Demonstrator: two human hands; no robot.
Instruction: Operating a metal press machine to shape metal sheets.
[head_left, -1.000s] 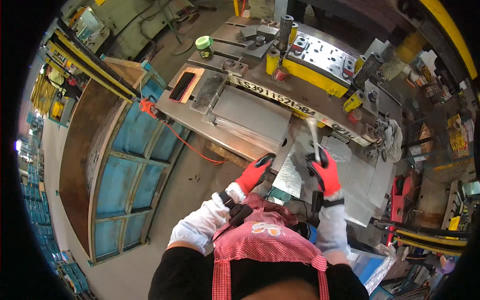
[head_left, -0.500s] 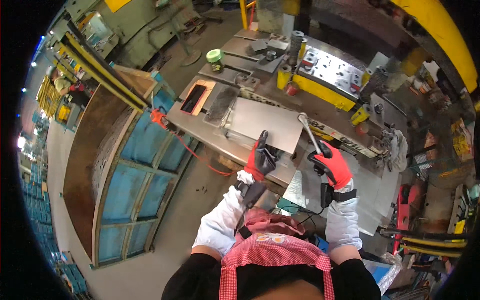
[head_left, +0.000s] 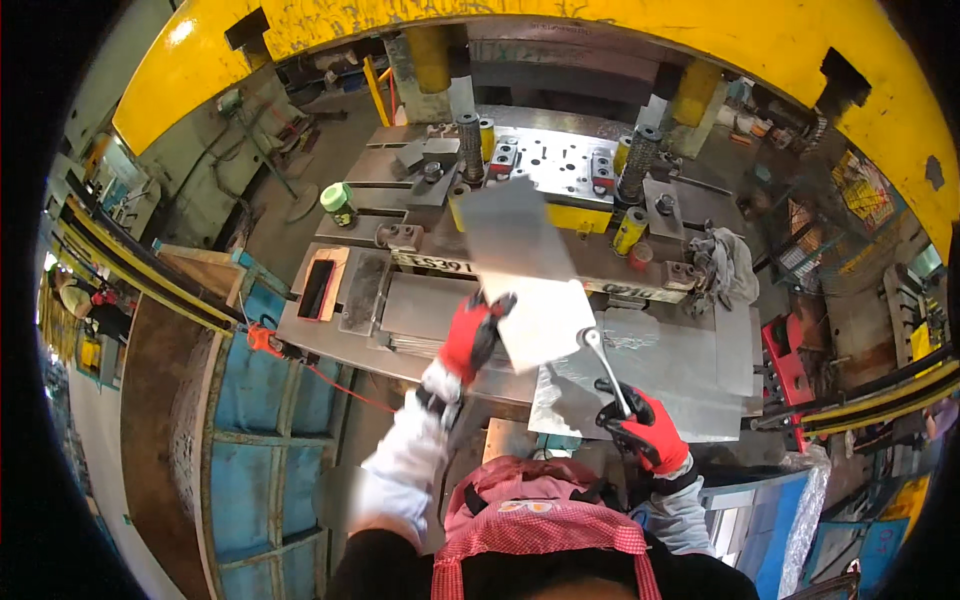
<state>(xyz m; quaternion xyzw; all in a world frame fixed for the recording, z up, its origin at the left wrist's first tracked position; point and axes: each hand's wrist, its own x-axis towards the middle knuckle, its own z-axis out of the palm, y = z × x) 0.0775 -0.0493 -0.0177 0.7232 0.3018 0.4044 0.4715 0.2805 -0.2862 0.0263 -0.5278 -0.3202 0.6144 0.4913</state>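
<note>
Left hand gripping metal sheet, right hand clasping rod, steel table, yellow frame

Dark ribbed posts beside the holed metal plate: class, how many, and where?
2: one post left of the holed plate, the other post right of it. More may be hidden.

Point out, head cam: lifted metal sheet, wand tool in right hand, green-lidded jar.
Metal sheet (head_left: 531, 283), head view: middle of its face.
Wand tool (head_left: 606, 370), head view: shaft.
Green-lidded jar (head_left: 337, 198), head view: lid.
</note>
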